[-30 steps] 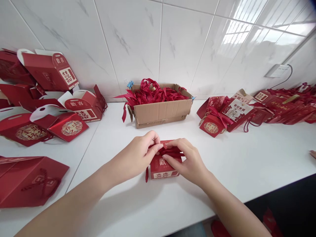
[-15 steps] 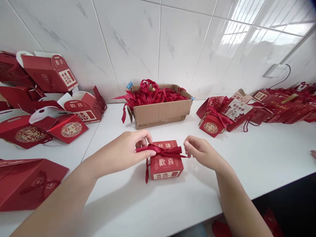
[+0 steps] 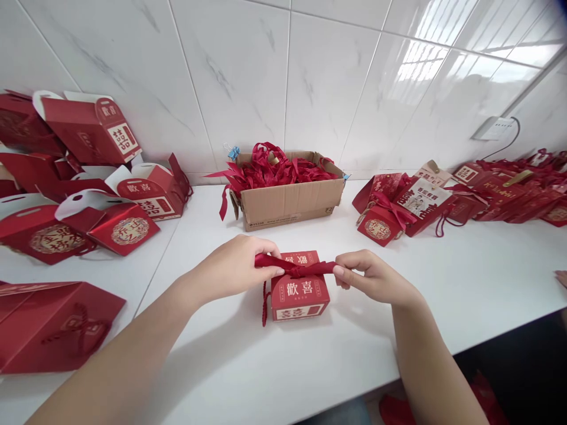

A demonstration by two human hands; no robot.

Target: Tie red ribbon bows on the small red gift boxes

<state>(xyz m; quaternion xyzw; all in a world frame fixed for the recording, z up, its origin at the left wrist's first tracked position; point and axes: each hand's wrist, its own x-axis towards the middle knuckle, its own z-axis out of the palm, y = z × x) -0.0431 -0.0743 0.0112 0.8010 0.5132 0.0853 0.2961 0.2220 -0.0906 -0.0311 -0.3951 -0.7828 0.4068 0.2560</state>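
A small red gift box [image 3: 301,292] with pale lettering sits on the white table in front of me. Across its top runs a dark red ribbon [image 3: 305,270], knotted near the middle. My left hand [image 3: 241,265] pinches the ribbon's left part between thumb and fingers, close to the box's upper left corner. On the other side, my right hand [image 3: 370,274] grips the ribbon's right end, just off the box edge. The ribbon is stretched between both hands. A dark red cord [image 3: 266,304] hangs down at the left side of the box.
Behind the box, a cardboard box [image 3: 292,203] full of red ribbons stands against the tiled wall. Several red gift boxes [image 3: 133,230] are piled at left. More finished-looking boxes [image 3: 383,224] stand at right. Someone else's fingertips [image 3: 561,276] show at the far right edge.
My right hand, apart from the ribbon before, has closed on its right end. The ribbon is now drawn out straighter, and my left hand has shifted slightly right.
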